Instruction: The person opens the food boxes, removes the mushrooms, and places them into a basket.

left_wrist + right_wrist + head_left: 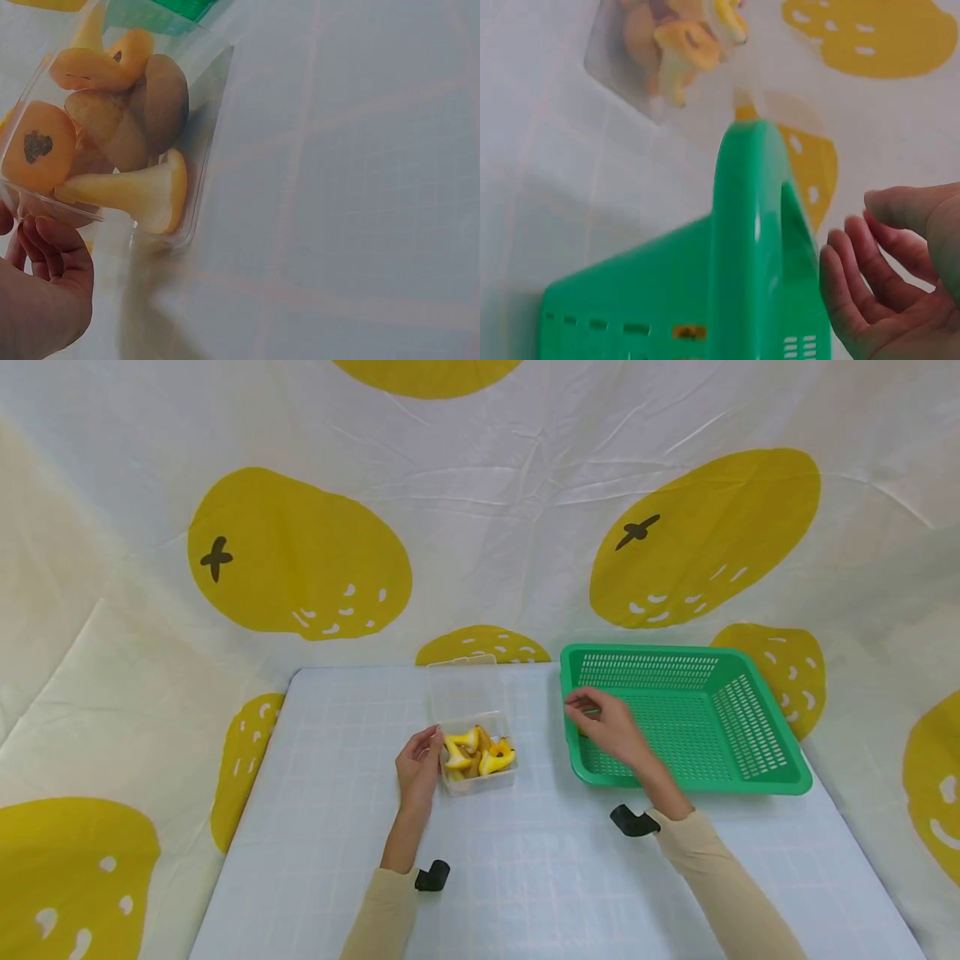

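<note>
A clear plastic box (pixel 480 783) sits on the table with its lid (pixel 465 689) folded back behind it. Several yellow and brown mushrooms (pixel 124 199) fill the box, one lying on its side with a flared end. At the box's left edge is my left hand (pixel 418 764), its thumb and curled fingers (pixel 64 244) pinching the rim. My right hand (pixel 609 725) hovers over the left rim of a green plastic basket (pixel 690 789). Its fingers (pixel 844 285) are loosely bent, and nothing shows between them and the thumb.
Through the basket's slots a small yellow-orange piece (pixel 688 331) shows near its left wall. A pale checked cloth (pixel 510 877) covers the table. Behind it hangs a white curtain (pixel 495 560) with large yellow fruit prints.
</note>
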`<state>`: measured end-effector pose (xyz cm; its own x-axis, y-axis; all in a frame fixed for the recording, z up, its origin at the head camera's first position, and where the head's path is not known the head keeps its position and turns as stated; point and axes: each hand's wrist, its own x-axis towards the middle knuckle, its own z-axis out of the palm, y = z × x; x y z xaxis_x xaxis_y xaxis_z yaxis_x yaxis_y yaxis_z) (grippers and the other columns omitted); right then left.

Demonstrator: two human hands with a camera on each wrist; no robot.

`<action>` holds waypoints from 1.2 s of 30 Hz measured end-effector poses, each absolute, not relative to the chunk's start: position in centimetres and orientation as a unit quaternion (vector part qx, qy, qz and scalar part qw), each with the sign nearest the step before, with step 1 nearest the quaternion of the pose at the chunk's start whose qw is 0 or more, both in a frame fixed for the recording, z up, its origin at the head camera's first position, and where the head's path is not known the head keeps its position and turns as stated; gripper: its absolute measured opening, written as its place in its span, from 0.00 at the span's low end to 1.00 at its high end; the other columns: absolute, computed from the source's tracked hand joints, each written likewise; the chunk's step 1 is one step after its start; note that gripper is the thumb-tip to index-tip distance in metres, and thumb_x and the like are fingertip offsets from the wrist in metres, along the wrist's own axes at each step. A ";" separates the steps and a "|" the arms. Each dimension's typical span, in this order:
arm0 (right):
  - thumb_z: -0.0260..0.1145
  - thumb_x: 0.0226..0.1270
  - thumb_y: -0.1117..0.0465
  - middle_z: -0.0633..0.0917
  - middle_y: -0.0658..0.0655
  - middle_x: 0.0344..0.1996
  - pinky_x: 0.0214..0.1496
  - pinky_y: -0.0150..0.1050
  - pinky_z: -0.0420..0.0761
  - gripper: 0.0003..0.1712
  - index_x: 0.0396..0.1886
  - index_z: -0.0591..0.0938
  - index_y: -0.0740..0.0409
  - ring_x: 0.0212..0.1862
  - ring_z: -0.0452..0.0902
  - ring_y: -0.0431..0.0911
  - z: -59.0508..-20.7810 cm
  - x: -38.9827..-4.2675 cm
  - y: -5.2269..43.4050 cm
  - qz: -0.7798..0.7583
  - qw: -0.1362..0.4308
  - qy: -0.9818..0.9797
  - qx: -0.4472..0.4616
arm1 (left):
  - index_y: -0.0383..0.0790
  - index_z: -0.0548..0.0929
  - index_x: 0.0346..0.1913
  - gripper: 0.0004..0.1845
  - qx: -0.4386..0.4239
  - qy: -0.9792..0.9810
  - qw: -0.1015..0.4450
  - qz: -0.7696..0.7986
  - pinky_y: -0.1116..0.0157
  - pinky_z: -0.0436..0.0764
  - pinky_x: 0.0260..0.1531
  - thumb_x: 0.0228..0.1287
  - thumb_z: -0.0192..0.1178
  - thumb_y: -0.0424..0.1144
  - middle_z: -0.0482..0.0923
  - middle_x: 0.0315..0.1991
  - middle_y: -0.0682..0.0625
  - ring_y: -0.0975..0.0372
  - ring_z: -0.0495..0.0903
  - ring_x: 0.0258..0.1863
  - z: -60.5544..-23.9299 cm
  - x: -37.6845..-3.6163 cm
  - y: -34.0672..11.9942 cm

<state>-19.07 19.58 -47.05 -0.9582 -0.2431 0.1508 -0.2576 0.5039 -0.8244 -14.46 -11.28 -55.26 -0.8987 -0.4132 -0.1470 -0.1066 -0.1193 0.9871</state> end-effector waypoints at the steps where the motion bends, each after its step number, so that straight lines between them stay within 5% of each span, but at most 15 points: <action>1: 0.66 0.76 0.62 0.87 0.61 0.44 0.52 0.45 0.84 0.11 0.51 0.83 0.65 0.48 0.83 0.54 -46.9 -19.0 19.2 0.479 0.009 -0.866 0.146 | 0.34 0.85 0.55 0.16 0.198 -0.655 0.107 -0.721 0.75 0.73 0.24 0.71 0.67 0.41 0.81 0.40 0.50 0.65 0.74 0.30 -55.3 -14.5 -11.3; 17: 0.69 0.73 0.63 0.86 0.58 0.44 0.51 0.46 0.85 0.14 0.51 0.82 0.67 0.45 0.83 0.51 -47.1 -18.4 12.7 0.501 -0.018 -0.840 0.209 | 0.31 0.82 0.60 0.19 0.202 -0.661 0.075 -0.718 0.76 0.74 0.27 0.74 0.64 0.39 0.80 0.48 0.42 0.61 0.74 0.36 -54.7 -14.5 -11.3; 28: 0.69 0.72 0.65 0.85 0.63 0.47 0.52 0.49 0.84 0.15 0.53 0.82 0.68 0.46 0.81 0.51 -48.2 -17.5 9.5 0.486 -0.076 -0.823 0.284 | 0.24 0.80 0.60 0.19 0.181 -0.647 0.073 -0.738 0.73 0.72 0.23 0.74 0.63 0.36 0.80 0.39 0.47 0.65 0.72 0.26 -51.6 -13.2 -11.1; 36: 0.72 0.69 0.65 0.84 0.59 0.45 0.54 0.47 0.82 0.15 0.51 0.83 0.65 0.47 0.78 0.53 -49.1 -17.0 8.4 0.408 -0.125 -0.844 0.325 | 0.35 0.85 0.57 0.18 0.185 -0.649 0.089 -0.733 0.75 0.72 0.24 0.72 0.66 0.43 0.80 0.40 0.51 0.67 0.72 0.26 -54.8 -14.2 -11.3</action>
<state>-17.00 8.38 -49.11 -0.7572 -0.6509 0.0544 -0.4470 0.4556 -0.7699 -14.19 -11.35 -54.85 -0.9158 -0.3701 -0.1557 -0.1098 -0.1422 0.9837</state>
